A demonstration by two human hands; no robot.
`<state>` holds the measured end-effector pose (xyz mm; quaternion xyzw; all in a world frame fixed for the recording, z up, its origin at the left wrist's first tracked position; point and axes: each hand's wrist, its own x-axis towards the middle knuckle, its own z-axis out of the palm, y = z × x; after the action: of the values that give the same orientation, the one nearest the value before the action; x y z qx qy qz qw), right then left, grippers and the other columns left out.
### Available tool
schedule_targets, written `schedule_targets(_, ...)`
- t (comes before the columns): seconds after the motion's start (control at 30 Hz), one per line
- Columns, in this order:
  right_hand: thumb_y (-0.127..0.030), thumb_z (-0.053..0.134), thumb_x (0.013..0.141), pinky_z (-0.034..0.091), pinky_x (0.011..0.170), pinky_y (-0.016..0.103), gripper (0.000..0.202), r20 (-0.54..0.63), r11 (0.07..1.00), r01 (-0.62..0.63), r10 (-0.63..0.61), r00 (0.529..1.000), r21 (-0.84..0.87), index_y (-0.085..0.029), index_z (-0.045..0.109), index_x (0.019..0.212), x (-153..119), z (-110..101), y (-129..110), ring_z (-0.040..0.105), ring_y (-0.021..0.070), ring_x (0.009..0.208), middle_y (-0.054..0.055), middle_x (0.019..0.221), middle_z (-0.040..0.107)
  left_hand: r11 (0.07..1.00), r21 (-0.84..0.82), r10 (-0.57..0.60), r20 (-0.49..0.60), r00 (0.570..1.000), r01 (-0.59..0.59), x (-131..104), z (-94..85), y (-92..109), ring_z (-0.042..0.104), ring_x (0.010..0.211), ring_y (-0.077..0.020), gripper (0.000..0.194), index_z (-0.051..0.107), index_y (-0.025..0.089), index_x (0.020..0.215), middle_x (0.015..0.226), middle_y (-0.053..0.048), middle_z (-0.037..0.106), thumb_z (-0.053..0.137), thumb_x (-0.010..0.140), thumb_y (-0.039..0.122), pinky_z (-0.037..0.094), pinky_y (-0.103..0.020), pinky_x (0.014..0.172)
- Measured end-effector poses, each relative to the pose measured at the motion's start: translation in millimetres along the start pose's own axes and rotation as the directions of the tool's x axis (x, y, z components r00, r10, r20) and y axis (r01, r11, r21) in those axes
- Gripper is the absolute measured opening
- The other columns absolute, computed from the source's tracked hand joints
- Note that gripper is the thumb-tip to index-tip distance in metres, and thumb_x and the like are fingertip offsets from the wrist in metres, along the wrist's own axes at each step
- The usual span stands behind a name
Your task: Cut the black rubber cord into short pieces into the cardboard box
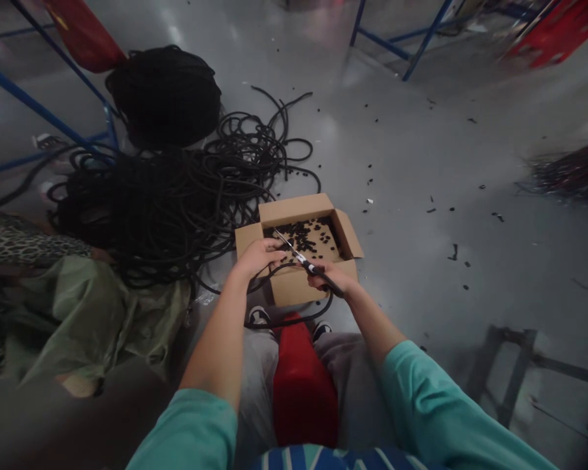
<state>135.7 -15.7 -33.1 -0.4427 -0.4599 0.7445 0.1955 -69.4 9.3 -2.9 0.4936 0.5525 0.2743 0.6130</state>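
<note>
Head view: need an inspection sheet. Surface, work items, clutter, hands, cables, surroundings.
Surface: grey floor, shiny in places.
Work items: open cardboard box holding small black pieces; scissors; black cord.
Clutter: black scraps strewn on the floor.
Hands: right hand holds the scissors; left hand is at the cord, exact grip unclear.
Cables: power cables, nothing seen; cord lies tangled left of the box, beside a large coil.
Surroundings: red seat, blue metal frame, another person's patterned clothing at left.

Grey floor [411, 196] bears an open cardboard box [296, 287], a heap of tangled black cord [176, 202] and scattered black scraps [455, 253].
</note>
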Motion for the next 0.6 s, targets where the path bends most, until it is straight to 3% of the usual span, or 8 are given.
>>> schedule_targets(0.1,-0.013,0.056,0.046,0.029,0.045,0.019,0.061,0.038,0.999,0.032,-0.032,0.999,0.004,-0.015,0.057,0.107,0.6,-1.0,-0.1,0.04,0.0066,0.048,-0.006,0.054,0.049,0.999,0.037,0.013,0.055,0.998,-0.015,1.3,0.7,-1.7,0.047,0.044,-0.0075,0.015,0.057,0.011,0.064,0.049,0.002,0.053,0.059,0.065,0.025,0.036,-0.021,0.05)
schedule_targets(0.37,-0.012,0.055,0.046,0.025,0.042,0.018,0.059,-0.034,0.998,0.021,-0.02,0.999,0.054,-0.015,0.057,0.105,2.1,5.8,-1.0,0.033,0.0044,0.044,-0.008,0.052,0.042,1.0,-0.012,-0.003,0.079,0.997,0.004,2.1,7.1,2.9,0.042,0.039,-0.0052,0.014,0.054,0.011,0.059,0.05,0.003,0.051,0.056,0.068,0.022,0.032,-0.02,0.046)
schedule_targets(0.6,-0.015,0.056,0.046,0.021,0.037,0.018,0.059,-0.104,0.996,-0.048,0.055,0.993,0.073,-0.014,0.056,0.106,0.5,6.1,-5.1,0.031,0.0039,0.037,-0.009,0.046,0.043,0.995,-0.092,-0.04,0.036,0.999,0.043,7.5,8.6,-2.2,0.041,0.038,-0.0038,0.02,0.051,0.011,0.063,0.054,0.001,0.053,0.054,0.074,0.028,0.031,-0.019,0.042)
